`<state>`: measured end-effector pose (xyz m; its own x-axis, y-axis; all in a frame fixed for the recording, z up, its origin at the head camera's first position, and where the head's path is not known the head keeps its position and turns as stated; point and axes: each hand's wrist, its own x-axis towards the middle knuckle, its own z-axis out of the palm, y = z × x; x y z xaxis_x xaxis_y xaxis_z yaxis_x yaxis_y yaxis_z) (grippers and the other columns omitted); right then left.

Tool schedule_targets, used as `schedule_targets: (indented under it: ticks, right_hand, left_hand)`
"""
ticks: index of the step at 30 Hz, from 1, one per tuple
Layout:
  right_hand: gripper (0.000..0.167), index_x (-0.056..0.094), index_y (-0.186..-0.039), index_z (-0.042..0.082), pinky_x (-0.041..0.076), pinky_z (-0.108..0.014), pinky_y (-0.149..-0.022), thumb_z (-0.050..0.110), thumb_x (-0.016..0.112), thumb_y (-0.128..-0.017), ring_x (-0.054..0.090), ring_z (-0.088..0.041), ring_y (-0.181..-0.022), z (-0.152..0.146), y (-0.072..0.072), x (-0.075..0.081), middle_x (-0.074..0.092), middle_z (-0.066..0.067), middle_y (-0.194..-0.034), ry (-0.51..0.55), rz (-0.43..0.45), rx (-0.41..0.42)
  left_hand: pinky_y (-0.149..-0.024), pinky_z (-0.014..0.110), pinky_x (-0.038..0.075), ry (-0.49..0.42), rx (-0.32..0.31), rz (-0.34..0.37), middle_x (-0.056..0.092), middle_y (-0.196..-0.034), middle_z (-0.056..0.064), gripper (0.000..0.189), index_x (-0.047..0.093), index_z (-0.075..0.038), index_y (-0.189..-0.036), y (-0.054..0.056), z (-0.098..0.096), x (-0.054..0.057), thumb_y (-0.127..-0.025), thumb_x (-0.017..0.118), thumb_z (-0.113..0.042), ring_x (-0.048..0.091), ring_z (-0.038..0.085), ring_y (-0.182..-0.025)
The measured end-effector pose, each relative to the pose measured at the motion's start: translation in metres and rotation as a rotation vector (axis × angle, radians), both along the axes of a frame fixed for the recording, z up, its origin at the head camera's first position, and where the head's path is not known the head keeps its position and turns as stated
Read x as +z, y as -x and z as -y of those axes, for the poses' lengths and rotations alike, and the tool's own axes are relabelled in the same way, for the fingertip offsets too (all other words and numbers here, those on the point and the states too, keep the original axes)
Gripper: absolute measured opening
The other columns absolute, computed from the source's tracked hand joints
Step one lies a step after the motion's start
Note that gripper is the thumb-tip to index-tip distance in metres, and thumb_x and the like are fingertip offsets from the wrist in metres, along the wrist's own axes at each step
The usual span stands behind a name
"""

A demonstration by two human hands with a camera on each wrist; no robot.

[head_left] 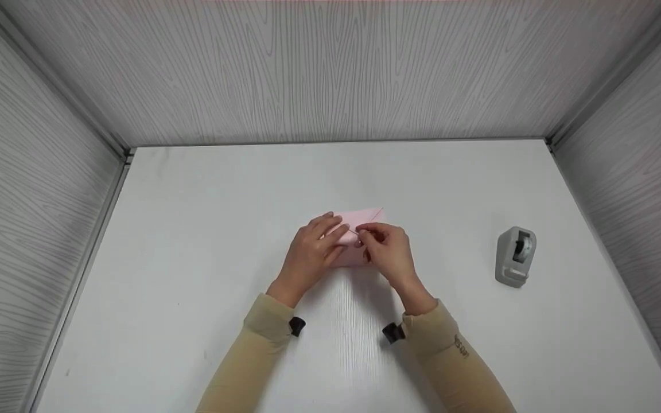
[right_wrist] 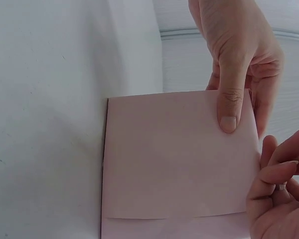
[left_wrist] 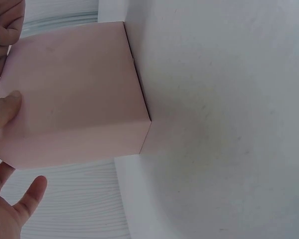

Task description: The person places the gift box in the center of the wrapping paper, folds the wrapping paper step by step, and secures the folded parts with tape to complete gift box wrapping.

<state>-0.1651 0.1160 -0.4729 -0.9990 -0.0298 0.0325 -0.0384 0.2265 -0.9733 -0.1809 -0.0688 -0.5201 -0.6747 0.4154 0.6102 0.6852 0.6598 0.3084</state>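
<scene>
A pink paper box [head_left: 354,259] stands on the white tabletop between my hands, with folded flaps and a diagonal edge on its top. My left hand [head_left: 310,248] holds its left side; in the left wrist view the thumb [left_wrist: 9,108] lies flat on the near face while the other fingers reach over the top. My right hand [head_left: 391,250] is at the top's right part, thumb and forefinger pinched together at a flap edge. Seen from the right wrist, the curled right fingers [right_wrist: 271,181] sit at the box's upper rim; whatever lies between the fingertips is hidden.
A grey tape dispenser [head_left: 515,257] with a roll in it stands on the white table [head_left: 221,195] to the right of my hands. Wood-grain panels [head_left: 330,74] close off the back, left and right sides.
</scene>
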Motion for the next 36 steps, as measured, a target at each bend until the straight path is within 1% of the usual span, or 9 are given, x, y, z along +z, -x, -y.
schedule_targets:
  ticks: [9,19,23,26,28,29,31,33,36]
  right_hand:
    - [0.021,0.073,-0.110,0.001,0.044,-0.022,-0.048,0.003,0.062,-0.092,0.052,-0.014,-0.052,-0.003,-0.006,-0.002,0.070,-0.009,-0.077,0.005,0.066,0.015]
    - [0.023,0.072,-0.115,0.002,0.044,-0.020,-0.046,0.003,0.064,-0.093,0.050,-0.014,-0.051,-0.003,-0.011,-0.016,0.070,-0.016,-0.084,0.040,0.003,0.011]
    - [0.025,0.070,-0.116,-0.001,0.044,-0.020,-0.047,-0.001,0.064,-0.092,0.051,-0.016,-0.053,-0.002,-0.013,-0.012,0.071,-0.017,-0.087,0.015,-0.011,0.010]
    - [0.024,0.072,-0.112,0.002,0.046,-0.022,-0.045,-0.001,0.065,-0.090,0.055,-0.018,-0.051,0.000,-0.012,-0.012,0.072,-0.012,-0.085,-0.083,-0.073,0.000]
    - [0.021,0.074,-0.110,0.004,0.047,-0.022,-0.044,0.001,0.067,-0.090,0.058,-0.015,-0.050,0.001,-0.012,-0.014,0.073,-0.008,-0.084,-0.195,-0.167,-0.006]
    - [0.020,0.074,-0.109,0.006,0.048,-0.023,-0.043,0.003,0.067,-0.090,0.060,-0.013,-0.050,0.001,-0.010,-0.020,0.073,-0.005,-0.083,-0.259,-0.215,-0.014]
    - [0.020,0.073,-0.108,0.007,0.048,-0.023,-0.041,0.005,0.067,-0.090,0.061,-0.009,-0.049,0.002,-0.011,-0.021,0.073,-0.005,-0.080,-0.394,-0.306,-0.031]
    - [0.021,0.072,-0.111,0.008,0.049,-0.024,-0.044,0.007,0.068,-0.090,0.062,-0.007,-0.052,0.002,-0.011,-0.022,0.073,-0.005,-0.078,-0.506,-0.373,-0.040]
    - [0.025,0.069,-0.114,0.010,0.051,-0.027,-0.049,0.011,0.071,-0.090,0.064,-0.010,-0.057,-0.001,-0.010,-0.022,0.073,-0.005,-0.076,-0.632,-0.437,-0.049]
  left_hand:
    - [-0.088,0.047,0.049,0.005,0.000,0.009,0.061,-0.130,0.006,0.039,0.069,-0.012,-0.122,0.000,0.000,-0.001,-0.085,0.078,-0.019,0.049,0.026,-0.129]
    - [-0.086,0.048,0.051,0.030,0.016,-0.010,0.060,-0.129,0.006,0.039,0.069,-0.013,-0.123,-0.002,0.001,0.000,-0.085,0.077,-0.020,0.049,0.024,-0.129]
    - [-0.087,0.046,0.050,0.030,0.016,-0.001,0.060,-0.130,0.006,0.039,0.069,-0.012,-0.123,-0.002,0.001,0.001,-0.085,0.077,-0.020,0.049,0.024,-0.129]
    - [-0.088,0.046,0.050,0.022,0.009,-0.001,0.060,-0.130,0.007,0.039,0.069,-0.012,-0.123,-0.002,0.002,0.001,-0.085,0.078,-0.019,0.049,0.025,-0.129]
    - [-0.088,0.047,0.050,0.015,0.001,-0.006,0.060,-0.130,0.007,0.039,0.069,-0.011,-0.122,-0.001,0.002,0.001,-0.085,0.078,-0.018,0.049,0.025,-0.129]
    - [-0.089,0.046,0.049,0.015,-0.001,-0.006,0.060,-0.130,0.007,0.039,0.069,-0.011,-0.123,-0.001,0.001,0.001,-0.085,0.077,-0.018,0.049,0.025,-0.129]
    - [-0.091,0.046,0.049,0.016,-0.004,-0.008,0.060,-0.130,0.007,0.038,0.069,-0.011,-0.123,0.000,0.001,0.001,-0.086,0.077,-0.018,0.049,0.025,-0.129]
    - [-0.093,0.045,0.049,0.016,-0.002,0.000,0.060,-0.130,0.007,0.038,0.068,-0.012,-0.123,0.000,0.001,0.000,-0.086,0.077,-0.018,0.048,0.025,-0.129]
    - [-0.094,0.044,0.048,0.015,0.008,0.017,0.060,-0.131,0.006,0.039,0.068,-0.012,-0.123,0.000,0.000,0.001,-0.086,0.077,-0.018,0.048,0.024,-0.130]
